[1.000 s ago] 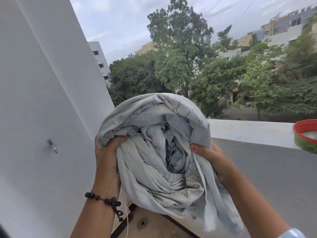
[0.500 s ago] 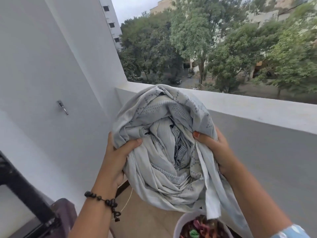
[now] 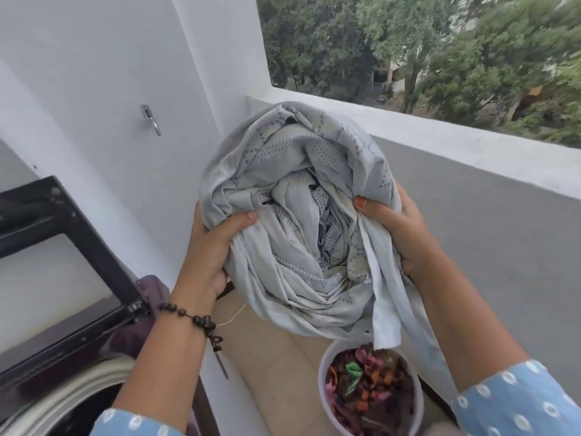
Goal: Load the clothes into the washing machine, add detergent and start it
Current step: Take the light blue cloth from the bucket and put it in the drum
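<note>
Early loading stage: left hand (image 3: 210, 247) and right hand (image 3: 399, 228), fingers curled into the fabric, hold a bundled grey cloth (image 3: 301, 215) in mid-air, right of the open washing machine (image 3: 59, 382); loading, detergent and start apparently remain.

A single view is given, taken from a wide-angle camera worn on the head and aimed forward and steeply down. The scene is seen from close range: the forearms enter from 5 and 7 o'clock, and the bundled cloth (image 3: 301, 221) is framed at centre. The washing machine (image 3: 59, 366) is cut off at 8 o'clock. The parapet (image 3: 456, 143) and trees beyond are caught toward 1 o'clock. Straight edges are bowed near the borders.
</note>
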`<state>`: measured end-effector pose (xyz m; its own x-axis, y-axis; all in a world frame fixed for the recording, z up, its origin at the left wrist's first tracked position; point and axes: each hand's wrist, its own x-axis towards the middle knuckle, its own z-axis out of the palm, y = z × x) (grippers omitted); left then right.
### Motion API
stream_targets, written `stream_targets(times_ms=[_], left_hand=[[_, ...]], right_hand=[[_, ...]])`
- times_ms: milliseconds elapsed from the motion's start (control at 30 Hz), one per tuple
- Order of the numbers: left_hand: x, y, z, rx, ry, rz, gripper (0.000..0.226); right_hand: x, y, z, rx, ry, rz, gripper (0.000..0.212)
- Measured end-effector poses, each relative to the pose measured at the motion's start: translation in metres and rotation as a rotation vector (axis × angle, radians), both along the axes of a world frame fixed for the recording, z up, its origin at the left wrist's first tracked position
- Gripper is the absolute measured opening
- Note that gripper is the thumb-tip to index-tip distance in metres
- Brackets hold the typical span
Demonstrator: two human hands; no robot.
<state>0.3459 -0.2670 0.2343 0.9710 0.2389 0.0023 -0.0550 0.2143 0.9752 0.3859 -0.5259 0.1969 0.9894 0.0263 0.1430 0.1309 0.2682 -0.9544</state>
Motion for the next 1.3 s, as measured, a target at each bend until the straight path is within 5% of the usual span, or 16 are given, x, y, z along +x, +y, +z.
stream_targets(times_ms=[167, 800, 1133, 1300], left_hand=[[-0.04, 0.058, -0.002, 0.027, 0.007, 0.092, 0.084], [-0.302, 0.329, -0.024, 0.074, -0.036, 0.705, 0.063], [-0.338, 0.386, -0.107, 0.288, 0.121, 0.569, 0.102], [-0.321, 0.399, -0.162, 0.308, 0.284, 0.384, 0.101]], right_hand=[[-0.018, 0.058, 0.004, -0.013, 0.006, 0.103, 0.059], [-0.157, 0.399, -0.029, -0.02, 0.093, 0.738, 0.056], [-0.161, 0.458, -0.115, -0.299, -0.007, 0.852, 0.093], [-0.154, 0.451, -0.162, -0.537, 0.037, 0.821, 0.095]])
